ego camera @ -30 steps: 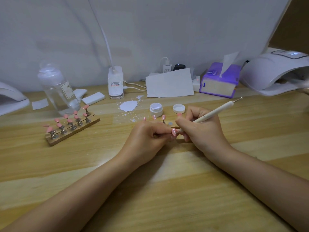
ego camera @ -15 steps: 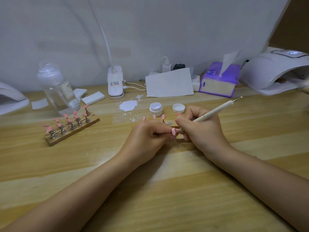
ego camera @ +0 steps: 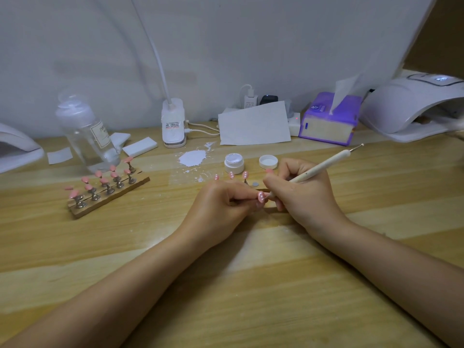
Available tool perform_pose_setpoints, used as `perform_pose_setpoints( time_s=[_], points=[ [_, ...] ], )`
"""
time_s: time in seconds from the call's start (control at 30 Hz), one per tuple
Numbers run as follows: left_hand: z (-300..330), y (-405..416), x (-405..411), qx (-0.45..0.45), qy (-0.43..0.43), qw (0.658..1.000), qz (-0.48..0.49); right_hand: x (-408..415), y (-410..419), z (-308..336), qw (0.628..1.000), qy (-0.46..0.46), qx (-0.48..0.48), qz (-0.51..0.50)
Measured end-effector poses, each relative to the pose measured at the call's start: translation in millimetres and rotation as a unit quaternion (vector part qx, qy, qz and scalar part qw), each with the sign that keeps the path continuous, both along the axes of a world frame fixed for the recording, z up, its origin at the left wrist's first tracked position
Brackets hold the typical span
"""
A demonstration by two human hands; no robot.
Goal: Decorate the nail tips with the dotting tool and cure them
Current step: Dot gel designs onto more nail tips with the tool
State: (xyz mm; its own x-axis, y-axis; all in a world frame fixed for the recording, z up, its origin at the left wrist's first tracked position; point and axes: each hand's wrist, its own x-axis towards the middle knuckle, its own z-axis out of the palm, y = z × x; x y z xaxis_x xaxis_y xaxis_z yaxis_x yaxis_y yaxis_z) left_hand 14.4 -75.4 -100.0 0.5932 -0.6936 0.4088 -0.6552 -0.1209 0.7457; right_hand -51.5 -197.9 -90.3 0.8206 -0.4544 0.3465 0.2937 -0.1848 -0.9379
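At the far left edge of the desk point(ego camera: 226, 285) I am seeing part of a white nail lamp point(ego camera: 15, 151). Next to it a clear pump bottle point(ego camera: 86, 131) is standing behind a wooden holder point(ego camera: 110, 197) carrying rows of pink nail tips on metal stands. Further along, a white clip-lamp base point(ego camera: 173, 124) is sitting at the back, with a smear of white gel point(ego camera: 192, 158) on the desk before it. An open white gel jar point(ego camera: 234, 162) and its lid point(ego camera: 268, 162) are lying just beyond my hands, with a few dotted pink tips standing by them. My left hand point(ego camera: 221, 209) is resting on the desk, its fingers clamped together on one pink nail tip point(ego camera: 261, 196) that is showing white dots. My right hand point(ego camera: 303, 194) is gripping the dotting tool point(ego camera: 324, 165) pen-fashion, fingers curled tight round the shaft, the lower end meeting the held tip. A purple tissue box point(ego camera: 329, 121) and a second white nail lamp point(ego camera: 416, 106) are sitting at the right.
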Motion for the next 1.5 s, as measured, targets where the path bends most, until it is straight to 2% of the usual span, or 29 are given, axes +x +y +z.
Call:
perform_pose_setpoints(
  time_s=[1.5],
  points=[
    [0.7, 1.1, -1.0, 0.012, 0.021, 1.0, -0.003, 1.5, -1.8, -2.3, 1.0, -0.004, 0.005, -0.019]
  ],
)
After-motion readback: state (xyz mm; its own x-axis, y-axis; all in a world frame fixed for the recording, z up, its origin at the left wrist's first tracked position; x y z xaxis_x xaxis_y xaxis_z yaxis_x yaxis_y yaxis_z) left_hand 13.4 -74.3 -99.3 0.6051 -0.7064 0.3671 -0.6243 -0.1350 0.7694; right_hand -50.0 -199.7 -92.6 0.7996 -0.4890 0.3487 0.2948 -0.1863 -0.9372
